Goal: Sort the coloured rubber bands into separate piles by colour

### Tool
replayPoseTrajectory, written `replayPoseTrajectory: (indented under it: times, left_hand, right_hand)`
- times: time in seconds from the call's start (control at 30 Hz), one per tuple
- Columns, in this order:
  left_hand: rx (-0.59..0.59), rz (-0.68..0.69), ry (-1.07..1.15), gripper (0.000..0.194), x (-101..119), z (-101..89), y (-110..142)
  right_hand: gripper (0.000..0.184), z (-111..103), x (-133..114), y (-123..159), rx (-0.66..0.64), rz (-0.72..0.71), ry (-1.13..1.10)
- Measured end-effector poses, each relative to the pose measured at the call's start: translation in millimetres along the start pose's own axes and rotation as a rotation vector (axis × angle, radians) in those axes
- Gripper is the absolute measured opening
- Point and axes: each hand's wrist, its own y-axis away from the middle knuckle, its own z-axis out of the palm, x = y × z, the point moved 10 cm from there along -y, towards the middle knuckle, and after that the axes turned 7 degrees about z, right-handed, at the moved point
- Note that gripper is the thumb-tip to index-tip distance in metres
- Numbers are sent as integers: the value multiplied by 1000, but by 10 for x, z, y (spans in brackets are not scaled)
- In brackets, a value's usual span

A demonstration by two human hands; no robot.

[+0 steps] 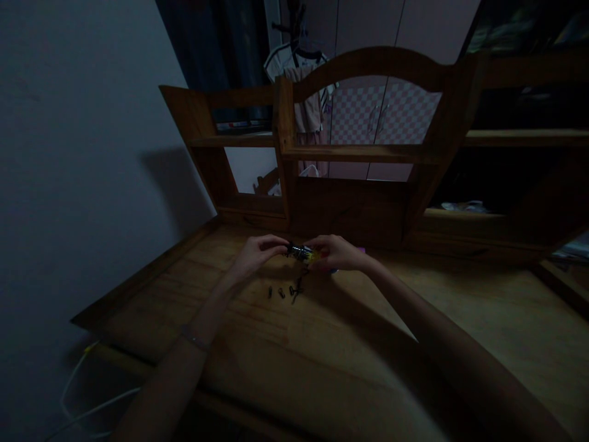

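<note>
Dark glossy object (299,250), one in number, is held up between the two hands in the head view, just above the wooden desk (257,356) and towards its back. One yellow piece (314,255) is at its right end, with a touch of red beside it, partly hidden by the fingers. Below, on the desk top, lie small dark pieces (281,293): two stand apart on the left, a third lies just beside a straggling dark cluster (300,285), and how many make up that cluster I cannot tell. One pink item (362,250) shows behind the right hand, mostly covered. The left hand (264,250) comes in from the lower left with the forearm slanting up and the wrist bent inward; its thumb and forefinger are brought together on the left end of the glossy object. The right hand (335,252) reaches in from the lower right, back of the hand upward, forearm long and slanting, its fingers curled closed around the yellow piece, the thumb not clear to see. One thin bracelet (196,337) circles the left wrist. Behind the hands rises one wooden shelf unit (359,153), and through its middle opening two handles (378,118) show on checked cupboard doors (354,113). At lower left hangs a white cable (105,403).
</note>
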Motion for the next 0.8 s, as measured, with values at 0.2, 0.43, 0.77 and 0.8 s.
replayPoseTrajectory:
  times: [0.2, 0.43, 0.77, 0.8]
  left_hand:
    - [14, 79, 8, 12, 116, 11, 25]
    - [156, 149, 25, 17, 177, -81, 32]
    - [102, 137, -140, 44, 210, -45, 30]
    - [96, 139, -176, 48, 210, -47, 25]
  right_hand:
    - [52, 29, 38, -10, -19, 20, -29]
    - [54, 59, -2, -5, -26, 1, -130]
    - [54, 61, -66, 4, -26, -94, -63]
    - [55, 62, -76, 5, -28, -103, -64]
